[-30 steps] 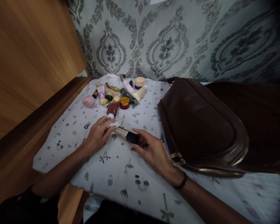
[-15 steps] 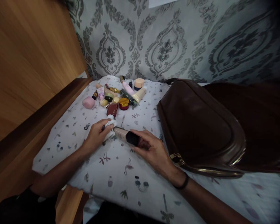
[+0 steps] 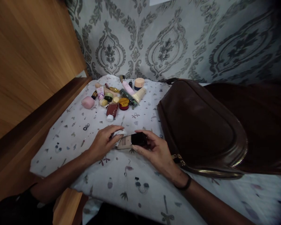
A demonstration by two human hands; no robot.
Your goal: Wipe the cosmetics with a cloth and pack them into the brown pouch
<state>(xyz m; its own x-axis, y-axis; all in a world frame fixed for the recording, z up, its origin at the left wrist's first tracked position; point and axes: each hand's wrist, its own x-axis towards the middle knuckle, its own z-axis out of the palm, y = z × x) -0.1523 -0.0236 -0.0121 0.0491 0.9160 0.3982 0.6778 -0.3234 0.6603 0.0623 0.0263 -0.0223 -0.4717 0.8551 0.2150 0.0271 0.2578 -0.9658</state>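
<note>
My right hand (image 3: pixel 155 151) grips a foundation bottle (image 3: pixel 125 142) by its black cap, holding it on its side above the printed cloth. A crumpled white tissue (image 3: pixel 119 133) is pinched in my left hand (image 3: pixel 107 138) and rests against the beige glass end of the bottle. Just beyond the left hand lies a small red-brown bottle with a white cap (image 3: pixel 112 111). Part of the tissue is hidden by the left fingers.
Several cosmetics lie behind, among them a pink sponge (image 3: pixel 88 102), a gold-lidded red jar (image 3: pixel 124 104), a cream tube (image 3: pixel 139 94) and a peach-lidded jar (image 3: pixel 139 83). A brown leather bag (image 3: pixel 199 125) stands right. A wooden panel (image 3: pixel 35 53) rises left.
The foundation bottle has turned closer to level, showing more of its glass side. My left hand with the tissue has moved right and slightly nearer, uncovering the white cap behind.
</note>
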